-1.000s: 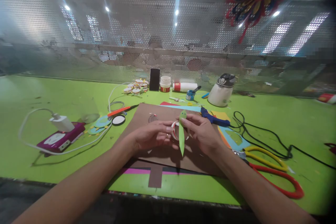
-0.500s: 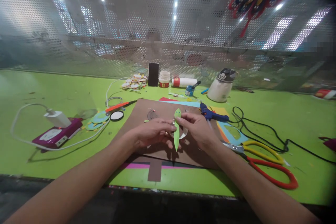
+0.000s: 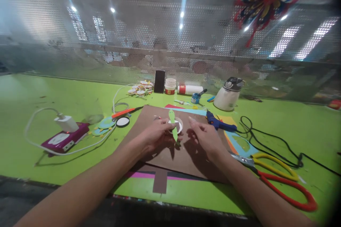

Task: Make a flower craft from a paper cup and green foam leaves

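Note:
My left hand (image 3: 157, 134) is closed on a short white ring (image 3: 179, 122) that looks cut from a paper cup. Across the ring's front lies a green paper strip (image 3: 174, 130), pointed at its lower end and rounded at the top with two small dark dots. My left thumb presses on the strip. To the right, my right hand (image 3: 204, 134) hovers apart from the ring, fingers loosely bent and nothing visible in them. Both hands are over a brown board (image 3: 183, 159).
A blue glue gun (image 3: 220, 122) with a black cord and large scissors (image 3: 277, 173) lie at right. Left are a purple power strip (image 3: 65, 138), an orange cutter (image 3: 124, 112) and a round white-faced disc (image 3: 123, 122). A phone (image 3: 159, 81) and kettle-shaped bottle (image 3: 227, 94) stand behind.
My right hand has let go of the green strip and drawn away to the right. The left hand now holds ring and strip alone, slightly further left. The view has shifted a little.

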